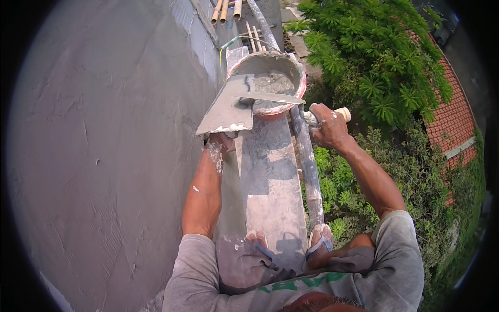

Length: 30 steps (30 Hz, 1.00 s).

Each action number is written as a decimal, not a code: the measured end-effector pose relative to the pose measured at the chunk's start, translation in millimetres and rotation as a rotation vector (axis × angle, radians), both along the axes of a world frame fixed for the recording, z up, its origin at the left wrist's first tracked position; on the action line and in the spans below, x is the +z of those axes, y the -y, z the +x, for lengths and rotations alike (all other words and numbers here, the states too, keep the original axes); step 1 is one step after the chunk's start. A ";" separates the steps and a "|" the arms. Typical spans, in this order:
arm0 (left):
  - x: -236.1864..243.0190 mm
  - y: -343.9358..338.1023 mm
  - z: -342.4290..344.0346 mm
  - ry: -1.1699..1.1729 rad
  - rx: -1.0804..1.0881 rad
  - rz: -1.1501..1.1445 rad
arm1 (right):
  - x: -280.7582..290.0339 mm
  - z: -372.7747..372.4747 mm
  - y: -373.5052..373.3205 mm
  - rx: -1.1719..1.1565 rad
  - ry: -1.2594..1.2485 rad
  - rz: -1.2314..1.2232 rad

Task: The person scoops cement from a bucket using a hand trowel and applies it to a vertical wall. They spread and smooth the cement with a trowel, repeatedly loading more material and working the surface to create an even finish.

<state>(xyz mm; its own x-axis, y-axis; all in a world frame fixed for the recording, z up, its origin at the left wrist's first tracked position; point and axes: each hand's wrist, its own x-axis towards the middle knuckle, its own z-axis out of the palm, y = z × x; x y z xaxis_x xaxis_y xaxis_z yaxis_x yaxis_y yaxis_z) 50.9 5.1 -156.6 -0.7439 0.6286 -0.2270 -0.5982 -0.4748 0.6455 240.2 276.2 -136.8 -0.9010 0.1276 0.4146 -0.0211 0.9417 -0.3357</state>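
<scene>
My left hand (222, 140) is under a grey, mortar-smeared plasterer's hawk (222, 112) and grips it from below; the hawk hides most of its fingers. My right hand (331, 126) is closed round the pale handle of a trowel (275, 97). Its thin blade, seen nearly edge-on, reaches left over the bucket and across the right part of the hawk. Wet grey mortar (278, 82) lies in the round bucket (300, 83), which has a red outer side and a crusted rim. Mortar spots cling to both hands and my left forearm.
A freshly plastered grey wall (114, 145) rises at my left. I am on a narrow plank (278, 200), both sandalled feet on it, with a pole (310, 179) along its right side. Bamboo poles (223, 11) lie ahead. Trees (364, 57) and a tiled roof (457, 112) stand below, right.
</scene>
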 end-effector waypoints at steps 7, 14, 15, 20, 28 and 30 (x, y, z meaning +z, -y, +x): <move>4.7 1.2 2.7 -0.065 -0.128 0.122 | -3.7 -9.8 13.6 -0.070 0.078 -0.025; 25.5 -14.6 17.6 -0.114 -0.139 0.070 | -14.9 -48.1 -9.6 -0.354 0.382 -0.158; 25.4 -10.6 14.9 -0.096 -0.130 0.048 | -16.0 -48.0 -6.5 -0.372 0.377 -0.199; 28.2 -8.1 8.8 -0.065 -0.190 -0.097 | -10.5 -24.8 9.7 -0.243 0.184 -0.219; 32.6 -29.5 12.8 -0.026 -0.306 0.201 | -2.6 -2.8 35.7 0.052 -0.186 -0.125; 32.3 -31.4 14.0 -0.030 -0.323 0.237 | -3.4 -6.9 39.7 0.093 -0.156 -0.050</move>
<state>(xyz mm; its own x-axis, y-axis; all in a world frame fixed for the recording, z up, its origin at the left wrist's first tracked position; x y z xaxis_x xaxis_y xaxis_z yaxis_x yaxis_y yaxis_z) 64.9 36.6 -124.3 -0.5034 0.8636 -0.0292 -0.7237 -0.4029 0.5602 233.3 236.5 -140.3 -0.8349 0.0711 0.5457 -0.1625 0.9155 -0.3680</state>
